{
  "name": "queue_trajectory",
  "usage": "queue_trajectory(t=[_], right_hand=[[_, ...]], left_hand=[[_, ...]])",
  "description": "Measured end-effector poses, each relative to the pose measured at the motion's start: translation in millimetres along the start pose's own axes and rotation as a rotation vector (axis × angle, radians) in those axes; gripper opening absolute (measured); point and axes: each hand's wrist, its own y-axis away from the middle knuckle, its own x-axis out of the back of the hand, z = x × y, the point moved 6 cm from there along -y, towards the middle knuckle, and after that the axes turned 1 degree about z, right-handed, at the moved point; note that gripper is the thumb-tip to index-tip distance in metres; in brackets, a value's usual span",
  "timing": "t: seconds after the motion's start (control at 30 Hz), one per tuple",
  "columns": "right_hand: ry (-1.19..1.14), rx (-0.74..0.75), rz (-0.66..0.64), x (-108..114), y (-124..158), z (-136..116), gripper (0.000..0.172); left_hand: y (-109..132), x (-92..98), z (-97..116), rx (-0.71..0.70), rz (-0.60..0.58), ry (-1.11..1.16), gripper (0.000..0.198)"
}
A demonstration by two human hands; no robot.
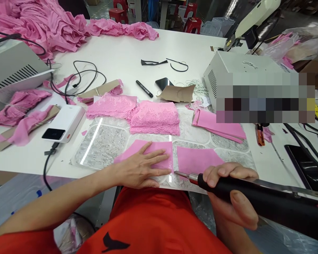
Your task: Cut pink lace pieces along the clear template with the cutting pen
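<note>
My left hand (144,167) lies flat with spread fingers on a pink fabric piece (163,148), pressing it to the marble-patterned mat (106,141). My right hand (231,190) is wrapped round a thick black hand tool (275,201) with a slim pointed metal tip. That tip is at the lower right corner of the pressed piece, close to my left fingertips; I cannot tell whether it touches. A second pink fabric piece (196,158) lies just to the right, partly behind the tool. Stacked pink lace pieces (155,118) and folded pink strips (217,125) rest behind them.
A white power bank (65,123) with a cable sits at the left. Grey machine boxes stand left (13,67) and right (212,77), the right one partly pixelated. A marker (144,89), brown card (177,93) and dark phone (304,165) lie around. Pink fabric (50,24) is heaped at the back.
</note>
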Motion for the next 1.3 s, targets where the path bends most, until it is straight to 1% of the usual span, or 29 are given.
queue_trajectory(t=[0.23,0.43,0.6,0.77,0.93,1.0,1.07,1.2,1.3], right_hand=[[0.010,-0.002,0.017,-1,-1,-2,0.017],[0.016,-0.001,0.010,-5,-1,-1,0.017],[0.005,-0.010,-0.005,-8,-1,1,0.017],[0.003,-0.016,-0.026,-10,-1,1,0.014],[0.019,-0.027,-0.034,-10,0,0,0.015],[0.029,-0.039,-0.031,-9,0,-1,0.014],[0.040,-0.040,-0.019,-7,1,-1,0.014],[0.059,-0.022,0.055,-5,0,0,0.018],[0.073,-0.011,0.097,-11,-2,3,0.019]], left_hand=[[0,-1.3,0,-0.001,0.004,0.011,0.050],[7,2.9,-5,0.050,0.005,0.008,0.056],[12,3.0,-7,0.063,-0.006,0.014,0.054],[11,1.5,-7,0.069,-0.002,0.008,0.053],[13,4.9,-9,0.074,-0.016,0.001,0.055],[20,9.9,-11,0.091,-0.012,0.003,0.057],[31,17.3,-16,0.131,0.011,0.015,0.056],[69,30.9,-27,0.252,0.052,0.016,0.045],[97,34.8,-32,0.325,0.052,0.004,0.042]])
